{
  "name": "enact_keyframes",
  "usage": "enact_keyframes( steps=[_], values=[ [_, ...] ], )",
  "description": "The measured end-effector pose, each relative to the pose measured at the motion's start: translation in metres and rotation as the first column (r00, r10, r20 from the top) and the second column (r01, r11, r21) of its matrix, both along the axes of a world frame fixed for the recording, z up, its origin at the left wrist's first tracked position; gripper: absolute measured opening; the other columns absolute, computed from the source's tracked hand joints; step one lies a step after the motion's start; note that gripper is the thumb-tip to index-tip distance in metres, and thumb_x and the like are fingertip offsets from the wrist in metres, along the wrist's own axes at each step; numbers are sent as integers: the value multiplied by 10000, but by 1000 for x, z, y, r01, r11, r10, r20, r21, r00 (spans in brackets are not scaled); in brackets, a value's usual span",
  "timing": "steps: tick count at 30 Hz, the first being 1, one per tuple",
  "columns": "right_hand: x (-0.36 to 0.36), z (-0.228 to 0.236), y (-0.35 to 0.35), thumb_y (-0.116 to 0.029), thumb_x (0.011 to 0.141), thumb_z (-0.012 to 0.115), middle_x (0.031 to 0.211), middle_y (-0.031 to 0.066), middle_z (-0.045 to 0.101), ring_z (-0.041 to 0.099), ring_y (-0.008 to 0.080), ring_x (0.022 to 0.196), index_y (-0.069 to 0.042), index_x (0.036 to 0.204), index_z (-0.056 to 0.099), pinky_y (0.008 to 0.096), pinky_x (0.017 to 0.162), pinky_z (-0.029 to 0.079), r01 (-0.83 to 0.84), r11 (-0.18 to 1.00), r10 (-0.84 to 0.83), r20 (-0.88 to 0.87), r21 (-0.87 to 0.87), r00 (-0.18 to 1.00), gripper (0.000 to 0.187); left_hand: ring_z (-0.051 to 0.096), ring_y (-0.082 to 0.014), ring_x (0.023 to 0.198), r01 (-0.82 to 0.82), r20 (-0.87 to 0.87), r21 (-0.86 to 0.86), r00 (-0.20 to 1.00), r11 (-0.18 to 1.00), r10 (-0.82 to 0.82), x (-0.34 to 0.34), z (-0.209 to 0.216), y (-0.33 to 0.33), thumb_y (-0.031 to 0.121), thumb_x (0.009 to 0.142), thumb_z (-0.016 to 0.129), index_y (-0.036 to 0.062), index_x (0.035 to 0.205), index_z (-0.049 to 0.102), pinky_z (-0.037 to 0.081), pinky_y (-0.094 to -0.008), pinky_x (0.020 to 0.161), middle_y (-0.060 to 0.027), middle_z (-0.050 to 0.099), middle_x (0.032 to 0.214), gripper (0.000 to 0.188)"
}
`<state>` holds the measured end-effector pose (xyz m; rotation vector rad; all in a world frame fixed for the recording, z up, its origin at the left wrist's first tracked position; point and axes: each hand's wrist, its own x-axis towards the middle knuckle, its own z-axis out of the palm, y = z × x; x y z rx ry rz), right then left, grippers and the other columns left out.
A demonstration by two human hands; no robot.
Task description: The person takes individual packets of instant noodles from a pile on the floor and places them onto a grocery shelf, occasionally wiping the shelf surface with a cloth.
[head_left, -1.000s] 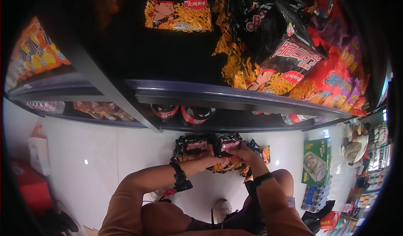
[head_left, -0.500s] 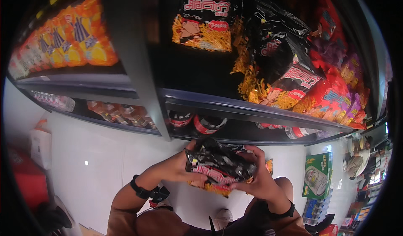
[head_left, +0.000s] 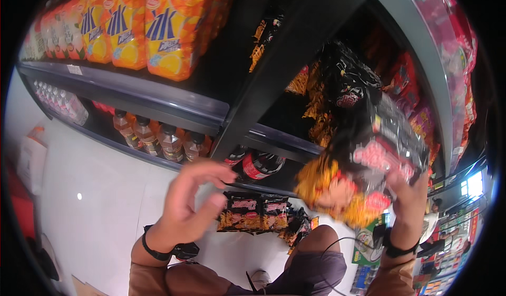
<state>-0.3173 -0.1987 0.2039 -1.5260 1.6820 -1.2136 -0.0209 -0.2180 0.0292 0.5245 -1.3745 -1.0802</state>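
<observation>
The left grip [head_left: 191, 204] has let go of the black snack packet [head_left: 369, 156], now raised in the right grip [head_left: 408, 201] alone

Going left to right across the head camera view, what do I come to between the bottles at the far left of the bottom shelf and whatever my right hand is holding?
Clear bottles → left hand → dark bottle with a red label → black-and-yellow snack packaging, blurred, in the right hand.

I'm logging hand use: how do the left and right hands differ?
The left hand is open and empty; the right hand grips a black snack packet. The left hand shows uncovered; the packet partly hides the right hand. Both have dark wristbands.
</observation>
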Motion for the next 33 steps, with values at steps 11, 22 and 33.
enact_keyframes(
  steps=[11, 22, 33],
  values=[
    [79, 21, -144, -192, 752, 729, 943, 92, 647, 621, 152, 847, 49, 1067, 554, 249, 733, 480, -142, 990, 141, -235, 13, 962, 434, 543, -139, 891, 75, -266, 215, 964, 974, -15, 12, -29, -3, 47, 912, 506, 0, 1060, 524, 429, -284, 813, -74, 556, 979, 157],
    [54, 1, -216, -296, 727, 753, 1018, 132, 628, 604, 253, 938, -42, 1163, 529, 342, 787, 483, -274, 949, 273, -835, 154, 477, 552, 554, -121, 865, 99, -168, 312, 985, 945, -48, 8, -40, -4, 75, 929, 498, 1, 1003, 535, 429, -266, 805, -55, 562, 923, 111],
    [47, 7, -93, -96, 862, 597, 924, 138, 636, 624, 272, 799, -5, 995, 608, 297, 696, 477, -681, 718, -128, -989, -146, 77, 161, 570, -160, 754, 78, 530, 291, 816, 954, -229, -23, -90, -20, 111, 877, 555, 33, 1053, 554, 454, -267, 692, -76, 607, 845, 192]
  ],
)
